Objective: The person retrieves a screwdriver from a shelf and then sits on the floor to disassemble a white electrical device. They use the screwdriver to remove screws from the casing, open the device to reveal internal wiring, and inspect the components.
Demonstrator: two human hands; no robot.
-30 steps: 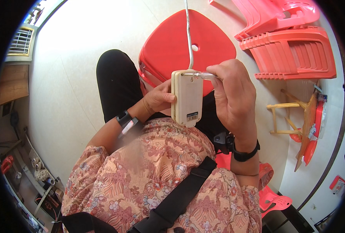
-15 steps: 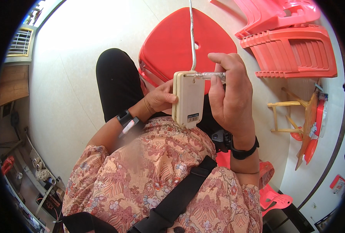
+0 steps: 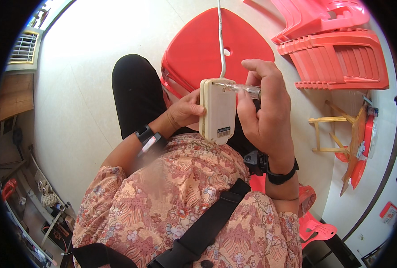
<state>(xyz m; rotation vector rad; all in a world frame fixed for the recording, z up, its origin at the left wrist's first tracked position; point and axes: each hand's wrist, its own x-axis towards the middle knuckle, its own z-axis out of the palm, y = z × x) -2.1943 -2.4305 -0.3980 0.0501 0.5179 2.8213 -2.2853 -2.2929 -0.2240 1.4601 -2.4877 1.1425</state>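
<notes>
A cream rectangular plastic device [image 3: 217,111] with a white cable [image 3: 220,44] running from its top is upright in my left hand [image 3: 187,109], whose thumb lies on the side edge; the other fingers are mostly hidden behind it. My right hand [image 3: 265,107] holds a screwdriver [image 3: 245,90] with a clear handle between thumb and fingers, index finger raised and bent. The screwdriver's tip rests at a small hole near the device's top left corner. A red stool [image 3: 196,44] is beyond both hands, between my dark-clad knees.
Stacked red plastic stools [image 3: 336,58] stand at the upper right. A folded wooden stool [image 3: 325,149] leans by the right wall. A slatted metal grille [image 3: 24,49] and wooden board [image 3: 17,94] are at the left, with cluttered shelving below them.
My right index finger has lifted off the screwdriver's end and the thumb has shifted. The screwdriver now slopes more downward to the right. The device has moved very slightly right and up.
</notes>
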